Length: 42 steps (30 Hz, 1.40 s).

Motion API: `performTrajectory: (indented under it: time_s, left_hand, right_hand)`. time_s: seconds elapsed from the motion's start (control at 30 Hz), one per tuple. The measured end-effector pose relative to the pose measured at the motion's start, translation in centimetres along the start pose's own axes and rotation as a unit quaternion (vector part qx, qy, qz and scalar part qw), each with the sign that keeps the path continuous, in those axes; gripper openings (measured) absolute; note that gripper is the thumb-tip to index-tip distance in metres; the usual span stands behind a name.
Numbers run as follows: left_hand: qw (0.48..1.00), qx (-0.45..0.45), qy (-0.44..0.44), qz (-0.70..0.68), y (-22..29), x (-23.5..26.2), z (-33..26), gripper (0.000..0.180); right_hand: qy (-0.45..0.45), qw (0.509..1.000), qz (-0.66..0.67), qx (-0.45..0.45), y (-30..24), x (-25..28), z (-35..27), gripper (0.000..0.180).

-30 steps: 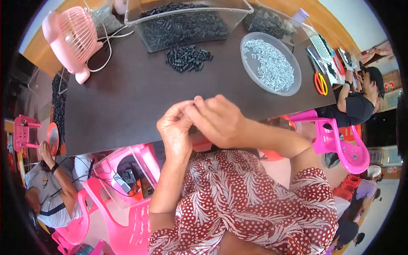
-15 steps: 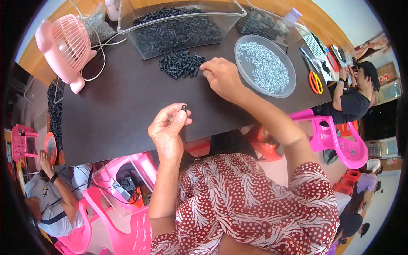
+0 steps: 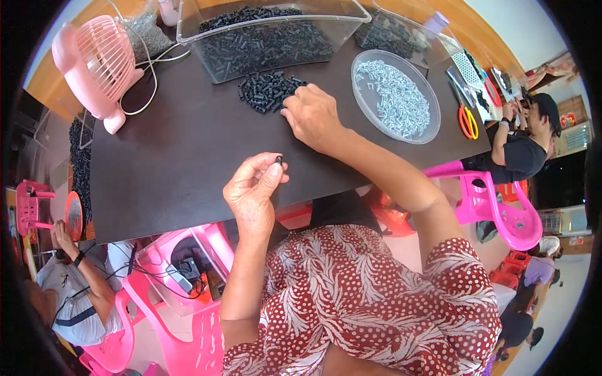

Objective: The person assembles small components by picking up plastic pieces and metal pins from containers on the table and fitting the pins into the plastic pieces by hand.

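Just left of frame center, my left hand (image 3: 254,189) pinches a small black part (image 3: 279,160). Upper center, my right hand (image 3: 313,119), half-curled, is at the black pile (image 3: 264,93); can't tell if it's gripping.

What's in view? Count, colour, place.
Table: one, dark brown, centre
Fan: one, pink, table's left
Bag: one, clear, beside fan
Bins: two, clear, table's back
Pile: uncounted pieces, black, before larger bin
Tray: one, clear, right of pile
Pins: uncounted, silvery, in tray
Scissors: one, orange-yellow handles, table's right
Chairs: several, pink, around table
Other people: several, varied clothing, both sides
Small piece: one, black, in left hand
Left hand: one, bare, above table
Right hand: one, bare, pile's right edge
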<state>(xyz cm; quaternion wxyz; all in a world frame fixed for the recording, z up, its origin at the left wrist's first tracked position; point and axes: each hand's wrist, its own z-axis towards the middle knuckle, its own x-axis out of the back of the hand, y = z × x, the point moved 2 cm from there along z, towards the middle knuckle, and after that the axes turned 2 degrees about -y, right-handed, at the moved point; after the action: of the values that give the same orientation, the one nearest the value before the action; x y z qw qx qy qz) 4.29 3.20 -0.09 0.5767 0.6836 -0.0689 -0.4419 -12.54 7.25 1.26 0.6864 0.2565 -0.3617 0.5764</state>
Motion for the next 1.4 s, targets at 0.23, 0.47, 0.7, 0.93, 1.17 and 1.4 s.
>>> performTrajectory:
  time_s: [0.23, 0.47, 0.7, 0.93, 1.17, 1.4]
  left_hand:
    - [1.000, 0.004, 0.001, -0.012, 0.0, 0.1, -0.1, 0.015]
    - [0.999, 0.019, 0.012, -0.025, 0.0, 0.2, 0.1, 0.014]
    - [1.000, 0.020, 0.014, -0.001, 0.2, -0.1, 0.2, 0.013]
    - [0.999, 0.021, 0.021, 0.029, 0.6, -0.5, -0.4, 0.016]
    - [0.999, 0.027, 0.023, 0.033, 0.7, -0.7, -0.6, 0.017]
    - [0.998, 0.042, 0.019, 0.042, 0.9, -0.4, -0.8, 0.016]
  right_hand:
    - [0.007, 1.000, 0.018, -0.008, 0.0, -0.3, -0.3, 0.012]
    - [-0.049, 0.972, 0.215, -0.083, -2.1, 3.9, -1.1, 0.012]
    - [-0.129, 0.881, 0.422, -0.172, -3.1, 6.3, -0.9, 0.013]
    - [-0.141, 0.879, 0.424, -0.165, -3.8, 7.0, -0.8, 0.013]
    - [-0.090, 0.921, 0.371, -0.073, -4.0, 6.7, -0.9, 0.010]
    - [-0.090, 0.939, 0.332, 0.030, -4.0, 6.9, -0.4, 0.011]
